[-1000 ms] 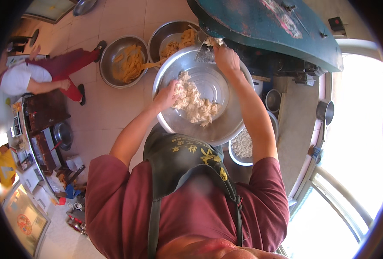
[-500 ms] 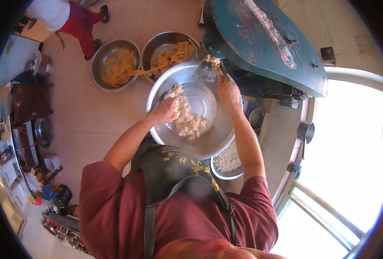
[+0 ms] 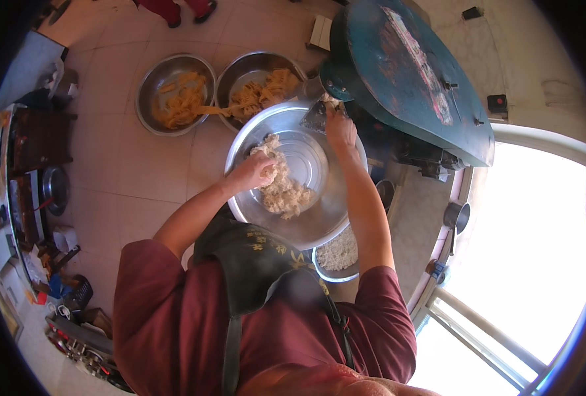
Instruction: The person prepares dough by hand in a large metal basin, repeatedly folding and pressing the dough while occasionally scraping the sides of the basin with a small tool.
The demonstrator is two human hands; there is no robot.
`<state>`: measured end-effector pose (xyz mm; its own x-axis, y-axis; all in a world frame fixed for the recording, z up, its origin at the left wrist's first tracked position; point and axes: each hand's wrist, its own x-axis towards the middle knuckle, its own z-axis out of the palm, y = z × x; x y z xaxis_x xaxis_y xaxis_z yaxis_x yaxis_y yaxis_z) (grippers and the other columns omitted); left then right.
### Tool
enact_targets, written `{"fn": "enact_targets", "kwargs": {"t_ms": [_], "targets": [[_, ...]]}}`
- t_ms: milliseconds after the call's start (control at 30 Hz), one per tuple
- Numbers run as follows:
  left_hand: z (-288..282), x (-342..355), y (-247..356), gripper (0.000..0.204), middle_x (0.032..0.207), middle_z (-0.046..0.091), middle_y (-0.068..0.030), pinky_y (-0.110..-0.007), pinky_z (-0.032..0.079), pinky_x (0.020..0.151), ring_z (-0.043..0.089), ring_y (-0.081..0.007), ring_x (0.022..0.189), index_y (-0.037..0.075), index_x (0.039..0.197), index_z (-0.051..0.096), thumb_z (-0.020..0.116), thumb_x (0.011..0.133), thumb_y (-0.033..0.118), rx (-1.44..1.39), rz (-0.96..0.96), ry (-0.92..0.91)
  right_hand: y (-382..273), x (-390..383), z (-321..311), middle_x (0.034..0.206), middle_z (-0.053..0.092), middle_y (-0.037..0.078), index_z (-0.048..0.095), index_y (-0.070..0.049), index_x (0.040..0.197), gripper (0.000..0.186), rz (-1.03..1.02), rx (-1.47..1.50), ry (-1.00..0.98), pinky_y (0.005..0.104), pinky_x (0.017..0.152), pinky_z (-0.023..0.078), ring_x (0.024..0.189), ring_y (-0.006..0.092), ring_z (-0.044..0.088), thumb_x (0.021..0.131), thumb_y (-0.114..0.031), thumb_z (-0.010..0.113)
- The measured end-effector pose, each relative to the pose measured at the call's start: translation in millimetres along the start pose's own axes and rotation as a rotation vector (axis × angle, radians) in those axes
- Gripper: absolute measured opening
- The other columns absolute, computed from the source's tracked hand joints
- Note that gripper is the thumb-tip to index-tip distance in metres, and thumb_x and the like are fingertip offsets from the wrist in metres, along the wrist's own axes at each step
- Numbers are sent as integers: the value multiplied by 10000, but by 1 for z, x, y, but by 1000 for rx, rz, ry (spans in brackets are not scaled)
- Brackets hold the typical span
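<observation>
Head view, dough [image 3: 287, 196]: a pale, crumbly mass in the wide metal basin [image 3: 324, 212], trailing from the left hand toward the person — between the two hands, but nearer the left.
Left hand [image 3: 252, 173]: fingers curled into the dough's far end, gripping a clump.
Right hand [image 3: 340, 131]: closed around a flat scraper [image 3: 314, 117] — beside the green machine [image 3: 402, 72], apart from the main mass.
</observation>
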<state>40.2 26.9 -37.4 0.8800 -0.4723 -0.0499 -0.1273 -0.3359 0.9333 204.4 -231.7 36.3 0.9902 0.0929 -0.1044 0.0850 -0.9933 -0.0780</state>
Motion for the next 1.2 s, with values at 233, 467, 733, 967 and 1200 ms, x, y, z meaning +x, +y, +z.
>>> {"fn": "enact_targets", "kwargs": {"t_ms": [233,467,733,967,1200], "targets": [[-4,-2,5,480,1076,562,-115,-374,479,921,580,-291,1077,37,1210,615,773,764,114,28,-41,-25,-30,-14,-27,950,650,273,503,-180,1393,406,-200,13,179,546,634,538,776,450,653,1000,-246,422],[-11,-4,5,372,1035,573,-112,-405,482,851,579,-298,1009,46,1046,618,790,720,97,31,20,71,-20,-43,-40,840,644,215,517,-230,1371,370,-87,-10,30,527,630,531,748,445,643,1010,-259,439],[2,-2,-5,340,1064,573,-76,-421,529,788,609,-271,965,82,1138,627,708,814,151,89,-47,-38,-11,-25,-25,858,653,252,641,-17,967,344,6,56,99,512,653,529,790,453,647,1017,-300,453],[-1,-5,4,298,1033,603,-77,-421,517,748,634,-280,950,82,1084,629,650,786,68,52,41,-13,-11,0,-27,840,654,235,639,-53,1011,255,17,-8,66,514,590,498,739,426,646,993,-274,514],[-10,-2,6,331,1130,624,-43,-396,541,752,657,-260,939,104,1150,644,640,819,98,76,17,-122,-50,-22,-35,955,652,283,660,-73,1079,287,7,31,40,520,660,520,801,469,630,1003,-293,492]]}}
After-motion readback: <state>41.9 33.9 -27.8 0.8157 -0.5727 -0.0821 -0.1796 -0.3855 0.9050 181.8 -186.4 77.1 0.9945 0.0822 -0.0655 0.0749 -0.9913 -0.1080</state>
